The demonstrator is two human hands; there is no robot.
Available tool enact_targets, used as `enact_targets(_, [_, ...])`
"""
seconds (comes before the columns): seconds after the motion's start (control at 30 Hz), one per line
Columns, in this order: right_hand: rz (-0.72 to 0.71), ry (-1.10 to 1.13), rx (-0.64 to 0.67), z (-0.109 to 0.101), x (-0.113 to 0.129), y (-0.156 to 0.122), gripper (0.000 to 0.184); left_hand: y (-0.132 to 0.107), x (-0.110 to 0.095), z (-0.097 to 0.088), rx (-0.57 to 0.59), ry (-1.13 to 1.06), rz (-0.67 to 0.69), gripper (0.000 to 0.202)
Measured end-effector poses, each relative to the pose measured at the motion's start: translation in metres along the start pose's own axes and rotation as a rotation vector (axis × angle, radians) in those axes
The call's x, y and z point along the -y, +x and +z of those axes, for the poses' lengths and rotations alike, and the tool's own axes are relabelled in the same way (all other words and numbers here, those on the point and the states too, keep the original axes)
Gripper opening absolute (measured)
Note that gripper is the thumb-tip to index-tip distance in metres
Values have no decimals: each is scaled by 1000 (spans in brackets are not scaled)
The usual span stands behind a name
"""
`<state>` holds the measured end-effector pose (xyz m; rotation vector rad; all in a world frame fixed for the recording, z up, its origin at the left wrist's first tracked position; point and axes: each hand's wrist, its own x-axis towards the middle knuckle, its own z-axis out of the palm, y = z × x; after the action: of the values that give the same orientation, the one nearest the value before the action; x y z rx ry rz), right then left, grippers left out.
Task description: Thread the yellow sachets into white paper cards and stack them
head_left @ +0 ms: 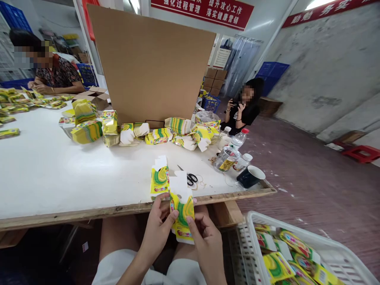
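Note:
Between my two hands is a flat yellow and green printed carton (183,209), its white flaps pointing away from me. My left hand (157,227) grips its left edge, thumb on the printed face. On the right edge, my right hand (206,237) pinches it with the thumb in front; the fingers behind are partly hidden. The carton is held above my lap at the table's front edge. Just beyond my left hand, a stack of similar cartons (159,180) lies on the table. Black-handled scissors (191,179) rest behind the held carton, partly covered by it.
Bundles of flat cartons (86,130) line the table (74,174) before a tall cardboard sheet (154,67). A dark mug (249,178), jar (227,159) and bottles stand right. A white basket (341,245) holds filled-out cartons at lower right. Two people sit beyond the table.

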<state>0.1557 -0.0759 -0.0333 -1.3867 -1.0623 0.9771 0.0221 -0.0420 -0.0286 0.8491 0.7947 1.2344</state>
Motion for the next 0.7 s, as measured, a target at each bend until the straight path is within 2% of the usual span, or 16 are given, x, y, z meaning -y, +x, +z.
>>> enact_targets(0.07, [-49, -16, 27, -6, 1, 2, 27, -3, -4, -1, 18, 64, 23, 47])
enact_targets(0.17, [-100, 76, 96, -17, 7, 6, 46, -6, -9, -3, 154, 118, 21, 48])
enact_targets(0.23, [-109, 113, 174, -24, 14, 9, 51, -8, -12, -5, 243, 123, 8, 48])
enact_targets(0.3, [-106, 95, 249, -30, 21, 11, 41, -9, -15, -7, 319, 88, -31, 44])
enact_targets(0.4, [-84, 5, 282, -37, 30, 12, 23, -11, -17, -7, 406, -16, -125, 34])
enact_targets(0.53, [-107, -104, 273, -41, 35, 12, 27, -13, -17, -5, 439, -101, -179, 34])
enact_targets(0.7, [-143, -112, 245, -41, 29, 14, 29, -11, -17, -6, 429, -102, -217, 69])
